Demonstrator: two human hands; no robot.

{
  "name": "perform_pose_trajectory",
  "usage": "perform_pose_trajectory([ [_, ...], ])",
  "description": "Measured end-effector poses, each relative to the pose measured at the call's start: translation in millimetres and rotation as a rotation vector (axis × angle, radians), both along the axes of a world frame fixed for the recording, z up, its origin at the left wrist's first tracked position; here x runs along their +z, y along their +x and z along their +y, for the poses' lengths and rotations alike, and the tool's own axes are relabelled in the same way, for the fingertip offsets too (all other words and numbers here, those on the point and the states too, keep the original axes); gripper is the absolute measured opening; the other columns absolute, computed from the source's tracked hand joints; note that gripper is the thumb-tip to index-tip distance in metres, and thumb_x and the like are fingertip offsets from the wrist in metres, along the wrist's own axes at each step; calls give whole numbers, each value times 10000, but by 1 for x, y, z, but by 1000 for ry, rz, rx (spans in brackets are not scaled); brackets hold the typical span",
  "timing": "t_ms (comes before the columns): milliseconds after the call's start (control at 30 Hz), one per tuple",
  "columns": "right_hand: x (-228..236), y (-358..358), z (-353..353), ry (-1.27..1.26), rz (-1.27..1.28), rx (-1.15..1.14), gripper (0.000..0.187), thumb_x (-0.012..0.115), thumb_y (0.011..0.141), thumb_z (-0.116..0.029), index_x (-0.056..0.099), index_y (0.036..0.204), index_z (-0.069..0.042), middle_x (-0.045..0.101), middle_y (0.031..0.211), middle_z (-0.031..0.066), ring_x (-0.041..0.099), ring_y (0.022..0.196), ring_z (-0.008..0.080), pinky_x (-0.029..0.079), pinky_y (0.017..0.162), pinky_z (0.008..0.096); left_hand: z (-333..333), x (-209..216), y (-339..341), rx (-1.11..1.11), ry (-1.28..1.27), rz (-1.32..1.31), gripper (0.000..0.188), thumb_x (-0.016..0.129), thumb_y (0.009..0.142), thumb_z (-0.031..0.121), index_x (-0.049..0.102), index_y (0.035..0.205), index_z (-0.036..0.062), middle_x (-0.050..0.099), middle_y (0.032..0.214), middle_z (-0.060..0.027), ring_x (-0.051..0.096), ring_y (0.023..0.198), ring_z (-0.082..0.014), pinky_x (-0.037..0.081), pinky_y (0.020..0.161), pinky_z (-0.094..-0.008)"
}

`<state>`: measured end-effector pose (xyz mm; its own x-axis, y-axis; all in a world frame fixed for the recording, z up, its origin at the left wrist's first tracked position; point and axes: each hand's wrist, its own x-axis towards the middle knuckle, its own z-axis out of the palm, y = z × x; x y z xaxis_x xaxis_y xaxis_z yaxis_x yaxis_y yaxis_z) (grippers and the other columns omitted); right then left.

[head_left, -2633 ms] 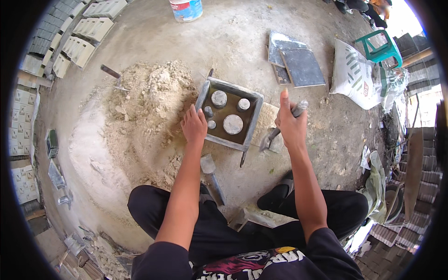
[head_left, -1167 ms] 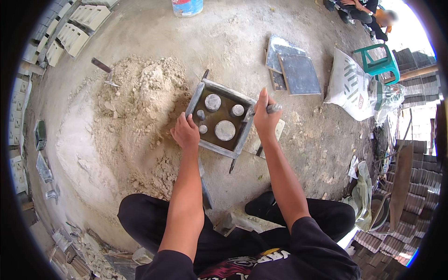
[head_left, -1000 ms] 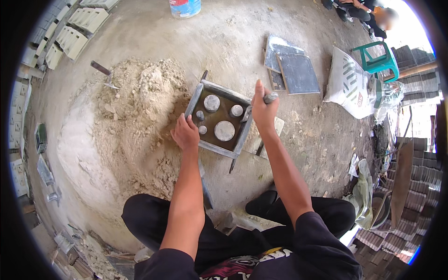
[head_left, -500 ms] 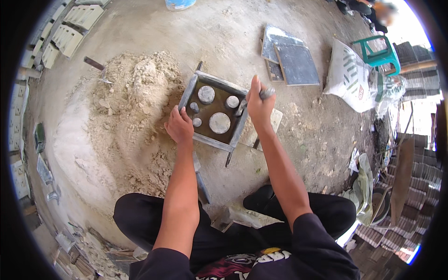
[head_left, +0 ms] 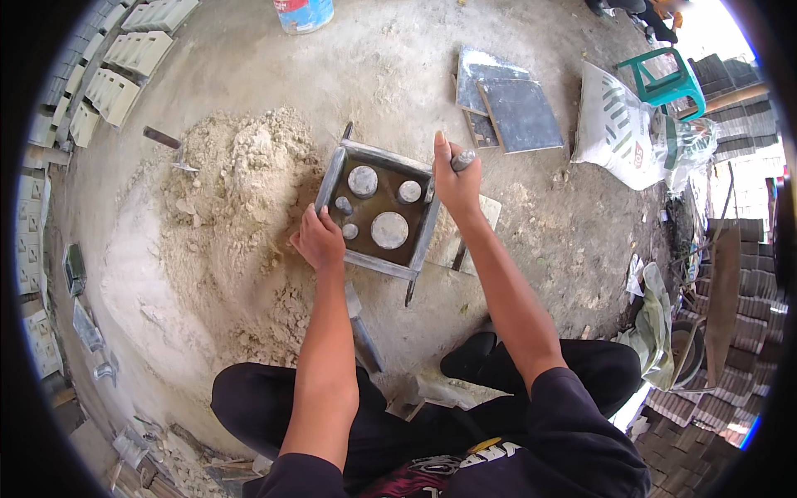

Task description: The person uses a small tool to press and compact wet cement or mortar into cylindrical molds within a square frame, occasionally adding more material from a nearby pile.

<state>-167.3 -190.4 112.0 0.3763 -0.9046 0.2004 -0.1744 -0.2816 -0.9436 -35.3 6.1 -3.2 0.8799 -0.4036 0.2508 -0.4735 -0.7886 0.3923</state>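
Note:
A square grey mould frame (head_left: 380, 266) lies on the ground in front of me, with several round grey plugs standing in it, among them a large disc (head_left: 389, 230) and another round plug (head_left: 363, 181). Brownish wet-looking material fills the space around them. My left hand (head_left: 320, 238) grips the frame's left side, fingers over the rim. Above the right rim, my right hand (head_left: 458, 183) is closed round the grey rounded handle (head_left: 463, 159) of a hand tool, thumb up. Its narrow metal end meets the frame's inner right side; the hand hides most of it.
A sandy heap (head_left: 249, 166) with a hammer-like tool (head_left: 170, 145) lies left. Flat dark boards (head_left: 521, 114), a white sack (head_left: 610, 124) and a green stool (head_left: 664, 83) stand far right. A pale board (head_left: 477, 241) sits beside the frame; a blue bucket (head_left: 305, 17) is at the back.
The whole view has shifted slightly, showing more of the blue bucket. My right hand has tilted the tool's handle more upright at the frame's right side. My left hand keeps its grip.

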Motion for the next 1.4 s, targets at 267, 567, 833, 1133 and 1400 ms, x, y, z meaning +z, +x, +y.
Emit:
perform_pose_trajectory([
  [267, 4, 0, 2, 129, -52, -23, 512, 486, 1019, -291, 433, 581, -31, 368, 533, -41, 326, 541, 56, 257, 459, 305, 5, -4, 3, 0, -40, -32, 336, 473, 984, 348, 605, 1153, 89, 683, 1078, -72, 656, 913, -262, 415, 827, -444],
  [567, 17, -6, 4, 66, -108, -62, 466, 504, 1017, -268, 454, 594, -80, 414, 494, -42, 366, 448, 43, 278, 421, 261, 6, 1, 2, -9, -33, -12, 320, 493, 979, 328, 606, 1145, 80, 682, 1066, -89, 650, 938, -263, 418, 842, -426],
  [833, 17, -6, 8, 167, -238, -76, 498, 509, 1014, -301, 438, 580, -67, 407, 524, -59, 360, 506, 38, 272, 444, 278, 13, -6, 3, -2, -37, -47, 296, 498, 973, 310, 604, 1142, 91, 684, 1026, -76, 646, 900, -258, 416, 823, -430],
  [1133, 8, -20, -8, 224, -511, -45, 483, 503, 1017, -259, 428, 567, -100, 423, 506, -35, 382, 446, 56, 269, 416, 261, 7, -3, 6, 17, -43, -8, 318, 490, 976, 326, 607, 1149, 87, 681, 1062, -78, 644, 935, -253, 419, 831, -427],
  [1400, 6, -29, -21, 169, -535, -23, 483, 481, 1027, -253, 401, 571, -112, 406, 486, -40, 361, 413, 54, 246, 391, 248, 6, -1, 2, 21, -12, -2, 314, 489, 977, 323, 609, 1142, 85, 681, 1066, -78, 646, 937, -253, 420, 828, -427],
])
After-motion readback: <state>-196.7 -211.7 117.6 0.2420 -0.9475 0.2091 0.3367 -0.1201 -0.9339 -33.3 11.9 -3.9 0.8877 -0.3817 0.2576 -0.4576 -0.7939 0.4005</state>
